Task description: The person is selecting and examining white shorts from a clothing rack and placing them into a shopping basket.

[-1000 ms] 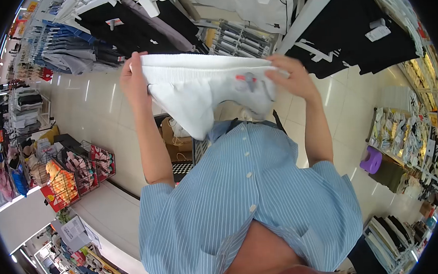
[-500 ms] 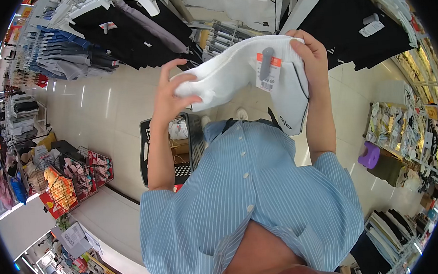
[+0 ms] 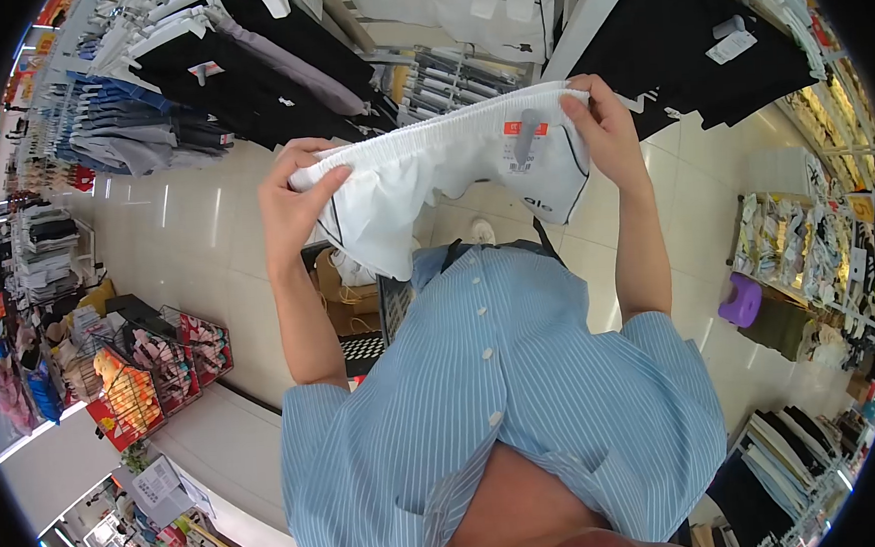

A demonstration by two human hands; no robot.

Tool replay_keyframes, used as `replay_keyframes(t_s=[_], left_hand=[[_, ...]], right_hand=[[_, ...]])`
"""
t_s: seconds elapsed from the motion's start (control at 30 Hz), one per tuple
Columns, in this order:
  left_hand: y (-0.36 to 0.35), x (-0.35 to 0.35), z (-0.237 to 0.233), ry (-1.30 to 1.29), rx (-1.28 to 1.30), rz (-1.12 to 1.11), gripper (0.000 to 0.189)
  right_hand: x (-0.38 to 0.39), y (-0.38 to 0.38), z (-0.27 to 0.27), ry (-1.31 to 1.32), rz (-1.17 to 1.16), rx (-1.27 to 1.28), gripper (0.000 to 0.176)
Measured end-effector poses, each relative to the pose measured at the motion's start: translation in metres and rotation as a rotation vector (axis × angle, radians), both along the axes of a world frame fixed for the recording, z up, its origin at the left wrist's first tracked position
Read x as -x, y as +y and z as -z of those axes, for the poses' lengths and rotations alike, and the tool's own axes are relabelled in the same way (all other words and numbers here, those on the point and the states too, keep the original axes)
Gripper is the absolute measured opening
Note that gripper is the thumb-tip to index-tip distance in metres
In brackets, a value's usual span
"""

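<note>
A pair of white shorts [image 3: 383, 197] with an elastic waistband and dark side piping is stretched between my hands. My left hand [image 3: 297, 192] pinches one end of the waistband, thumb in front. At the other end, my right hand [image 3: 604, 128] grips the waistband's corner. Near the right hand, a red-and-white price tag [image 3: 525, 146] with a grey security clip hangs on the fabric. Dark lettering shows on the lower right leg. Below the left forearm stands a dark shopping basket [image 3: 362, 348] holding a brown box and something white.
Black garments [image 3: 255, 79] hang on a rack ahead to the left, and more black clothes [image 3: 684, 43] hang to the right. Wire bins [image 3: 163, 371] with packaged goods stand at left. A purple stool [image 3: 740, 300] is at right, beside a low display of clothes.
My left hand has shifted left and down and now grips the waistband, where its fingers were spread before. The waistband is pulled straighter and wider, and the right hand has dropped slightly.
</note>
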State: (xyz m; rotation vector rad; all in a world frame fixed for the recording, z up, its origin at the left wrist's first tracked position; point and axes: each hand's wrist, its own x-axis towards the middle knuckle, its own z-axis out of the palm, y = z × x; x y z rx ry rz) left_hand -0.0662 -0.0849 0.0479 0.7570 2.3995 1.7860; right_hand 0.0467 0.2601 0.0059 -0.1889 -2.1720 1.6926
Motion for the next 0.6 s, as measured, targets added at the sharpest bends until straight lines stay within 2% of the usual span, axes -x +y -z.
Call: replay_keyframes(t_s=[0.13, 0.23, 0.43, 0.53, 0.6], left_hand=[[-0.008, 0.003, 0.0, -0.209, 0.038, -0.087, 0.017], [-0.006, 0.004, -0.003, -0.223, 0.038, -0.079, 0.018], [0.001, 0.001, -0.003, -0.147, 0.033, -0.083, 0.02], [0.015, -0.01, -0.022, -0.178, -0.072, -0.006, 0.032], [0.013, -0.011, -0.022, -0.196, 0.039, 0.051, 0.039]], right_hand=[[-0.003, -0.003, 0.007, 0.09, 0.045, -0.051, 0.011], [-0.002, -0.01, -0.004, 0.102, 0.088, 0.115, 0.011], [0.003, -0.011, -0.008, 0.1, 0.105, 0.151, 0.021], [0.0, 0.004, 0.0, -0.084, 0.002, 0.121, 0.026], [-0.001, 0.009, 0.001, -0.158, -0.084, -0.092, 0.029]])
